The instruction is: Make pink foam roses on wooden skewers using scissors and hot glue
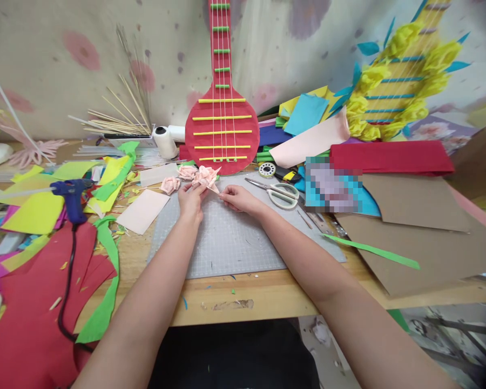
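Observation:
A pale pink paper flower [206, 177] is held over the far edge of the grey cutting mat [235, 243]. My left hand [191, 202] is closed round its base from the left. My right hand [237, 198] pinches a pointed pink end of the same flower at its lower right. Two more pink paper flowers, one rolled [170, 185] and one behind it [187, 172], lie just left of my left hand. Beyond the hands, a red paper lute shape [222, 127] with yellow bars and white strings leans against the wall.
Scissors [281, 193], a tape roll [267, 170] and brown cardboard [421, 243] lie to the right. A blue glue gun [73, 197] stands at left among red paper [36, 302] and green strips. Behind it are thin sticks [119, 121] and a thread spool [164, 142].

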Demonstrator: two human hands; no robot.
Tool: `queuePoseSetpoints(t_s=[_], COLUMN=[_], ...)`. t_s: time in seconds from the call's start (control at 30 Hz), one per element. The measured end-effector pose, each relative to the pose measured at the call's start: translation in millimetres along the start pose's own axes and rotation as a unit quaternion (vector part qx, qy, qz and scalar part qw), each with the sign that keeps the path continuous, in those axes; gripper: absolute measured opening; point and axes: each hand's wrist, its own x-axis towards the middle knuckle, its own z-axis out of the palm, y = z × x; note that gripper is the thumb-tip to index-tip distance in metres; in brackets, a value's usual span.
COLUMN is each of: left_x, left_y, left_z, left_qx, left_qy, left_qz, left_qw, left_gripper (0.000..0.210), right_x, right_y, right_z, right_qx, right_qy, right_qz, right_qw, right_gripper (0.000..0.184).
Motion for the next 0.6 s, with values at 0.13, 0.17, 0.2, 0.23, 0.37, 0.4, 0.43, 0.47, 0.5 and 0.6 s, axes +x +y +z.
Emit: queuePoseSetpoints(t_s=[0.13, 0.17, 0.2, 0.23, 0.37, 0.4, 0.43, 0.47, 0.5, 0.6], left_x=[-0.5, -0.4, -0.2, 0.1, 0.9, 0.8, 0.6, 0.4, 0.1, -0.3], left_y=[0.5, 0.6, 0.8, 0.9, 1.0, 1.0, 0.9, 0.9, 0.8, 1.2], left_z=[0.4, 0.5, 0.5, 0.4, -0.2, -0.4, -0.6, -0.7, -0.7, 0.0], left_qx=[-0.002, -0.004, -0.005, -0.007, -0.015, -0.016, -0.016, -0.017, -0.018, -0.020], left_qy=[-0.006, -0.010, -0.013, -0.015, -0.016, -0.017, -0.018, -0.018, -0.017, -0.009], left_qz=[-0.011, -0.012, -0.013, -0.013, -0.017, -0.018, -0.017, -0.016, -0.013, -0.010], left_qw=[1.000, 1.000, 1.000, 1.000, 1.000, 1.000, 1.000, 1.000, 1.000, 1.000], left_gripper=[0.037, 0.037, 0.036, 0.036, 0.036, 0.036, 0.036, 0.036, 0.036, 0.038], right_x=[0.4, 0.1, -0.1, -0.4, -0.1, 0.2, 0.6, 1.1, 1.7, 3.0], right_y=[-1.4, -2.0, -2.5, -2.9, -2.8, -2.3, -1.7, -1.0, -0.2, 2.0], right_z=[-0.2, -0.2, -0.1, 0.1, 1.5, 2.0, 2.4, 2.8, 3.2, 3.6], right_qx=[0.014, 0.015, 0.015, 0.015, 0.026, 0.029, 0.030, 0.028, 0.024, 0.009], right_qy=[-0.012, -0.014, -0.016, -0.017, -0.032, -0.036, -0.038, -0.038, -0.036, -0.028], right_qz=[0.009, 0.010, 0.011, 0.011, 0.013, 0.013, 0.013, 0.013, 0.014, 0.010], right_qw=[1.000, 1.000, 1.000, 1.000, 0.999, 0.999, 0.999, 0.999, 0.999, 1.000], right_gripper=[0.021, 0.022, 0.022, 0.022, 0.023, 0.024, 0.025, 0.025, 0.026, 0.027])
